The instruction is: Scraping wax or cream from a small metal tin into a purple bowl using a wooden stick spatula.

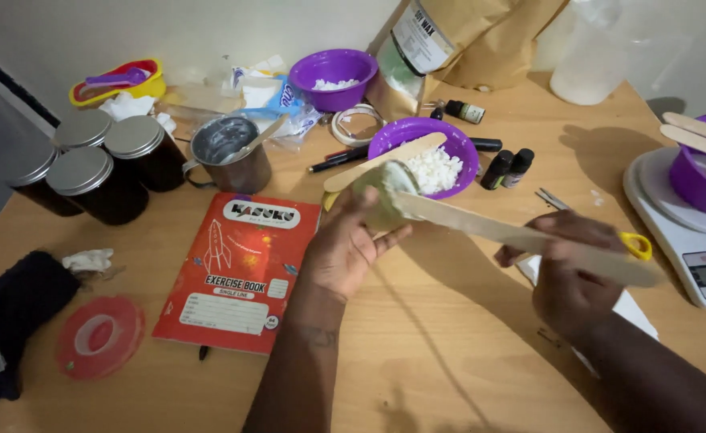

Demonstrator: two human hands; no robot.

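Note:
My left hand (345, 244) holds a small glass jar (385, 192) tilted on its side, its mouth coated with pale creamy stuff. My right hand (566, 269) grips a long flat wooden stick (513, 236) whose far end reaches into the jar's mouth. Just behind the jar stands a purple bowl (449, 136) with white wax chunks in it, and another wooden stick (381, 160) lies across its rim.
A red exercise book (237, 277), a metal cup (229, 156), three dark lidded jars (96, 180), small dark bottles (507, 167), brown bags (465, 40), a white scale (694, 232) under a purple bowl, a red lid (99, 337), a dark cloth (8, 325).

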